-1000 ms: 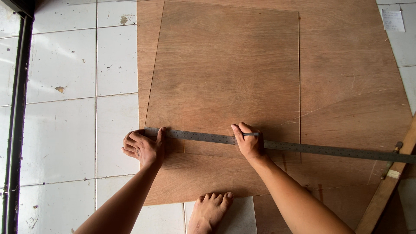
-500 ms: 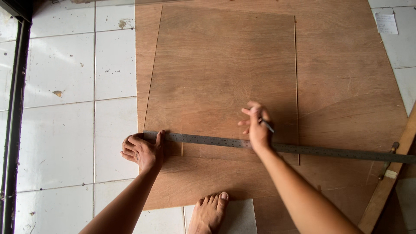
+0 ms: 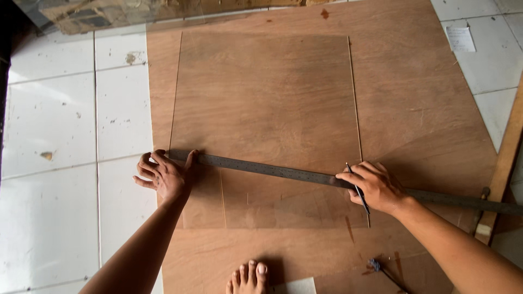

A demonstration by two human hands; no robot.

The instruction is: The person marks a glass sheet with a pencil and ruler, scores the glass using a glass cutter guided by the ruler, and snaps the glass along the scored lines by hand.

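A long grey metal ruler lies slanted across a clear sheet that rests on a brown plywood board. My left hand presses down on the ruler's left end, near the sheet's left edge. My right hand rests on the ruler near the sheet's right edge. It grips a thin dark pen-like tool, with the tip pointing down toward the board.
White floor tiles lie to the left and at the top right. A bare foot stands on the board at the bottom. A wooden strip leans along the right edge. A small dark tool lies at the bottom right.
My right hand slid to the right along the ruler, from its middle to the sheet's right edge. My left hand stayed on the ruler's left end.
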